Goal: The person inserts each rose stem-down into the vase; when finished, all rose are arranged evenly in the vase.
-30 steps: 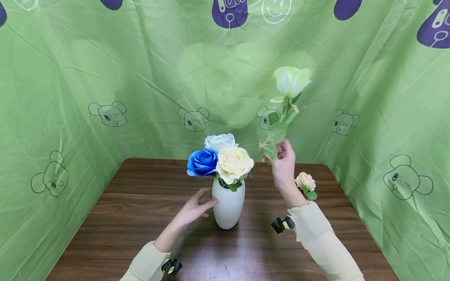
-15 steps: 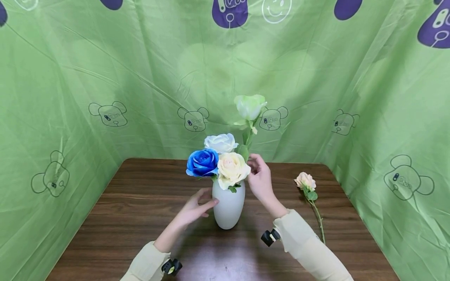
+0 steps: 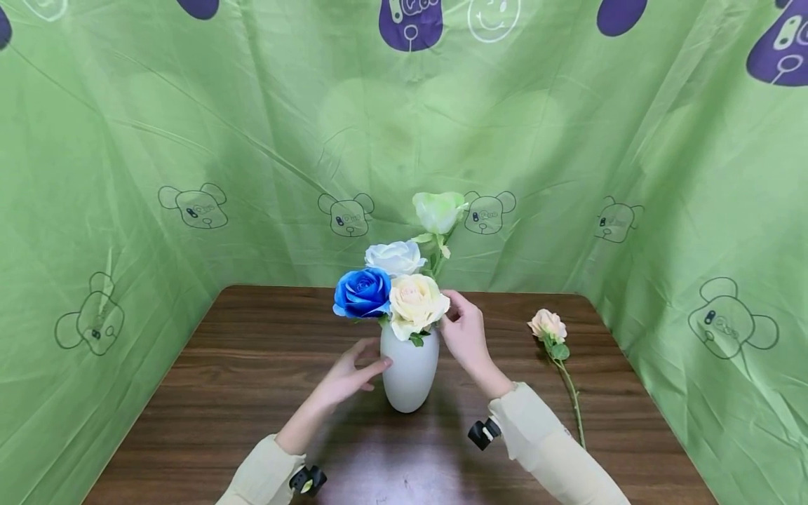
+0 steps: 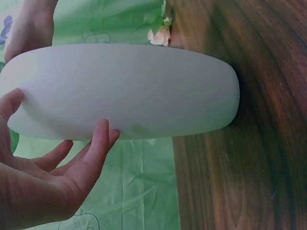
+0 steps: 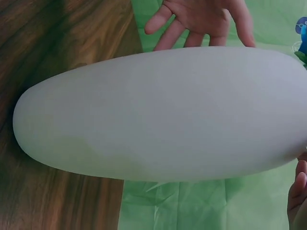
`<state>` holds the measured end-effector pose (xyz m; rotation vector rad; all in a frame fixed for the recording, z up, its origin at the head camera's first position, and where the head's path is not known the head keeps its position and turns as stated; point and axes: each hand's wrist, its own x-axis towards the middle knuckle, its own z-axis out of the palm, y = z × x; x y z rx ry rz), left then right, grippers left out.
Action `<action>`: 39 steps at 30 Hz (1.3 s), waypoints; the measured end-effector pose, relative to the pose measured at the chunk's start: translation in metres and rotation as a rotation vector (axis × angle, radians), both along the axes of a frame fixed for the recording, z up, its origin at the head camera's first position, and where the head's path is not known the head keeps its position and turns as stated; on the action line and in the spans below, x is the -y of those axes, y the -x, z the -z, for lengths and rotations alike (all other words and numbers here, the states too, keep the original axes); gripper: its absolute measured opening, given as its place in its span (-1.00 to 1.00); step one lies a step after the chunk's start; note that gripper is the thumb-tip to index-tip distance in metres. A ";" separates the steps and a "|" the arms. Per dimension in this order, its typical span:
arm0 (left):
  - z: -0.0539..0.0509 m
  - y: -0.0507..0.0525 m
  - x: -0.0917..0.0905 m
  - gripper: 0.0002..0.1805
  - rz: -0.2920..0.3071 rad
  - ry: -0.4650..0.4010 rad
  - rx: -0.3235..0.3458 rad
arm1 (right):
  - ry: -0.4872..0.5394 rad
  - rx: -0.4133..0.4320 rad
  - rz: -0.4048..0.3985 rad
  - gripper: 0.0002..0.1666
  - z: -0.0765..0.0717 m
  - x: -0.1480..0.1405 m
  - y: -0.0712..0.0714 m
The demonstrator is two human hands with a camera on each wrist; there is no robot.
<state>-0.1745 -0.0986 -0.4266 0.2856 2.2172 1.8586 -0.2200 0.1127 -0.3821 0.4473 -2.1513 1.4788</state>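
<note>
A white vase [image 3: 409, 375] stands upright on the table, holding a blue rose [image 3: 362, 293], a cream rose [image 3: 416, 304] and a pale bluish-white rose [image 3: 395, 258]. Behind them rises a light-green rose [image 3: 438, 212], its lower stem hidden by the other blooms. My right hand [image 3: 466, 332] is at the vase's right rim, fingers partly covered by the cream rose, pinching the green rose's stem. My left hand [image 3: 347, 370] rests its fingertips against the vase's left side; in the left wrist view its fingers look loosely spread along the vase wall [image 4: 124, 91].
A small peach rose [image 3: 548, 325] lies on the wooden table [image 3: 252, 379] to the right, its stem running toward the right forearm. Green printed cloth [image 3: 265, 154] surrounds the table at the back and both sides.
The green rose has moved left from the right side and come down into the vase with my right hand, sinking further since half a second ago. My left hand has stayed at the vase.
</note>
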 end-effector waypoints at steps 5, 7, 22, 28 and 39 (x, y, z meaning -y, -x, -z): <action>-0.017 -0.008 -0.001 -0.44 0.011 -0.010 0.001 | 0.185 0.094 -0.059 -0.81 -0.006 -0.001 0.005; -0.021 -0.011 -0.002 -0.44 0.010 -0.001 -0.001 | 0.310 0.159 -0.102 -0.82 -0.009 -0.001 0.007; -0.023 -0.011 -0.002 -0.42 0.014 0.008 0.007 | 0.318 0.090 0.021 -0.74 -0.057 0.004 0.000; -0.023 -0.011 -0.002 -0.41 0.012 0.011 0.004 | 0.328 0.165 0.026 -0.67 -0.054 0.002 0.015; -0.023 -0.011 -0.002 -0.40 0.019 0.009 0.006 | 0.436 0.441 -0.055 -0.64 -0.055 0.002 0.027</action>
